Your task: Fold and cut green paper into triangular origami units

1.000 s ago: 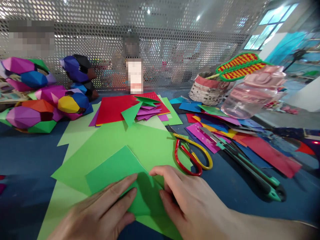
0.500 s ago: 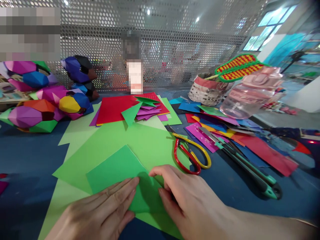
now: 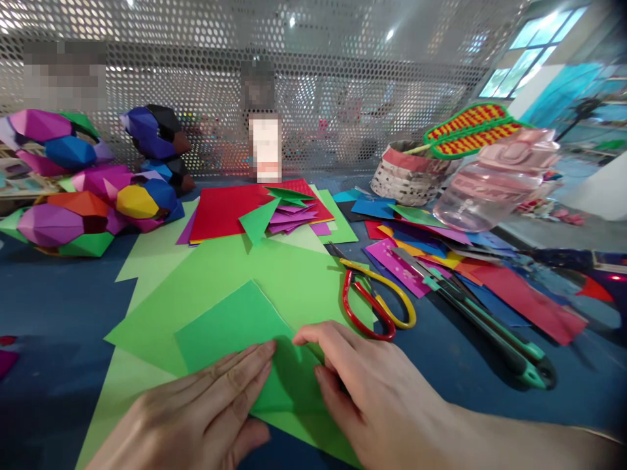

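Note:
A darker green sheet of paper (image 3: pixel 232 326) lies on larger light green sheets (image 3: pixel 196 281) in front of me. My left hand (image 3: pixel 210 398) rests on its near left part, fingers stretched out flat side by side, the thumb slightly apart. At the sheet's right edge, my right hand (image 3: pixel 357 385) has curled fingers, with the index fingertip and thumb on the paper. The near right corner of the sheet is partly hidden under that hand. Just beyond the right hand lie scissors (image 3: pixel 377 300) with one red and one yellow handle.
A green and black utility knife (image 3: pixel 490 326) lies to the right, beside scattered coloured paper scraps (image 3: pixel 519 294). Red sheets (image 3: pixel 220 209) with folded green and purple pieces (image 3: pixel 291 219) sit behind. Folded paper balls (image 3: pixel 63 225) stand left; a pink bottle (image 3: pixel 490 183) and woven basket (image 3: pixel 406 176) stand right.
The view has shifted slightly. Both hands stay on the green paper in nearly the same pose, with the left thumb a little farther out from the fingers.

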The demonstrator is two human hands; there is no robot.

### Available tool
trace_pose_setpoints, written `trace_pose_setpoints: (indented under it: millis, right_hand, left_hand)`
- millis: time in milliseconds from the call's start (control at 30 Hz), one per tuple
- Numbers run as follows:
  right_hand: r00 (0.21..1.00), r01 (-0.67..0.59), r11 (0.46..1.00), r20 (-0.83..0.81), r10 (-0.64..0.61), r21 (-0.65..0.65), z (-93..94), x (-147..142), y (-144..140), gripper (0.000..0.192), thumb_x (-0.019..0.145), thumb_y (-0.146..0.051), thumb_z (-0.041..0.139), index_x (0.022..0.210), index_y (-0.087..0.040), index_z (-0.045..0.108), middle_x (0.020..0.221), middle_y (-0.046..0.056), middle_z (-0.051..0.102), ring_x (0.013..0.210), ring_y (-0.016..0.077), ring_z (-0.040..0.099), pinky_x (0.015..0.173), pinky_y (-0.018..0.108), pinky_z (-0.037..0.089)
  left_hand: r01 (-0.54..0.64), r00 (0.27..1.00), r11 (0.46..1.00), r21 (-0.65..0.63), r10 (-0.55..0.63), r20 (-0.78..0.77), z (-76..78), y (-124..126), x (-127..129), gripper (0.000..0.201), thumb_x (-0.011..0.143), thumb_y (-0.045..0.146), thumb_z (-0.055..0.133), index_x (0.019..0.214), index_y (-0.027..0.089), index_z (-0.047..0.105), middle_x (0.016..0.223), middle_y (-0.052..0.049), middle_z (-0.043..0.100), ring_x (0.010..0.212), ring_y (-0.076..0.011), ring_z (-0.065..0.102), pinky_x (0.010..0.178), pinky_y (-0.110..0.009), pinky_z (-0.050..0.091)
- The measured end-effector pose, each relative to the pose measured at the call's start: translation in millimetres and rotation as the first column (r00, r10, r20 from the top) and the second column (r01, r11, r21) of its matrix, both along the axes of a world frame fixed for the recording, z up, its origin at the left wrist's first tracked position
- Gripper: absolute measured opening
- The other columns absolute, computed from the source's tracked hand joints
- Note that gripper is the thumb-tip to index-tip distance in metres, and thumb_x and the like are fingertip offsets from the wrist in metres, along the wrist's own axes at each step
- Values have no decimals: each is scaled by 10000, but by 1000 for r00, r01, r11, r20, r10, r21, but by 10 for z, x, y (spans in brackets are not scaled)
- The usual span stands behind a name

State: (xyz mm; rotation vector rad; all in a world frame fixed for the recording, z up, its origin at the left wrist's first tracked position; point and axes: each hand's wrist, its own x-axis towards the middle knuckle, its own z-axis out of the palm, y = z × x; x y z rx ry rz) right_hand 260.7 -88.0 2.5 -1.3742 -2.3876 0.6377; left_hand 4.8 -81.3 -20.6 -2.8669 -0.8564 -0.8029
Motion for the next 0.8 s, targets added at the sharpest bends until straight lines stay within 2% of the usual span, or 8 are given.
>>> trace_pose_setpoints:
  millis: [100, 267, 433, 533, 800]
  right_hand:
    - [1000, -15, 1000, 21, 15, -3, 1, 10, -7, 400, 901, -117, 450, 1264, -286, 466, 1047, 18, 649, 846, 210, 665, 630, 315, 393]
    - [999, -37, 999, 31, 36, 34, 21, 15, -7, 313, 916, -134, 442, 1166, -270, 572, 1015, 21, 630, 768, 190, 642, 589, 309, 384]
    - [999, -47, 994, 25, 45, 101, 46, 21, -25, 307, 923, -129, 429, 1083, -252, 661, 923, 32, 606, 692, 162, 607, 534, 291, 359]
    - [998, -53, 991, 40, 49, 121, 40, 27, -37, 305, 914, -115, 435, 1036, -242, 684, 882, 31, 589, 651, 147, 579, 507, 286, 331]
    - [998, -58, 983, 45, 51, 174, -24, 63, -46, 286, 938, -141, 421, 1024, -258, 668, 871, 20, 579, 643, 153, 558, 488, 313, 266]
  left_hand:
    - [21, 998, 1000, 5, -21, -53, 27, 13, -14, 491, 983, 463, 535, 1424, 247, 527, 1326, -24, 666, 1143, -187, 675, 981, -206, 524]
    - [61, 987, 995, 81, -48, -154, -27, 1, -43, 622, 1016, 577, 349, 1469, 167, 468, 1415, -86, 590, 1235, -209, 616, 1028, -245, 484]
    - [59, 989, 985, 161, -35, -145, -159, -31, -21, 620, 1026, 610, 182, 1450, 285, 496, 1459, -76, 550, 1304, -249, 557, 1021, -344, 509]
    - [69, 980, 978, 196, -30, -195, -199, -36, -14, 647, 1013, 633, 186, 1470, 278, 474, 1490, -94, 514, 1339, -260, 521, 1049, -357, 481]
    - [117, 968, 990, 81, -95, -232, -145, -28, -39, 681, 996, 637, 227, 1487, 226, 458, 1563, -123, 407, 1431, -295, 388, 1173, -410, 305]
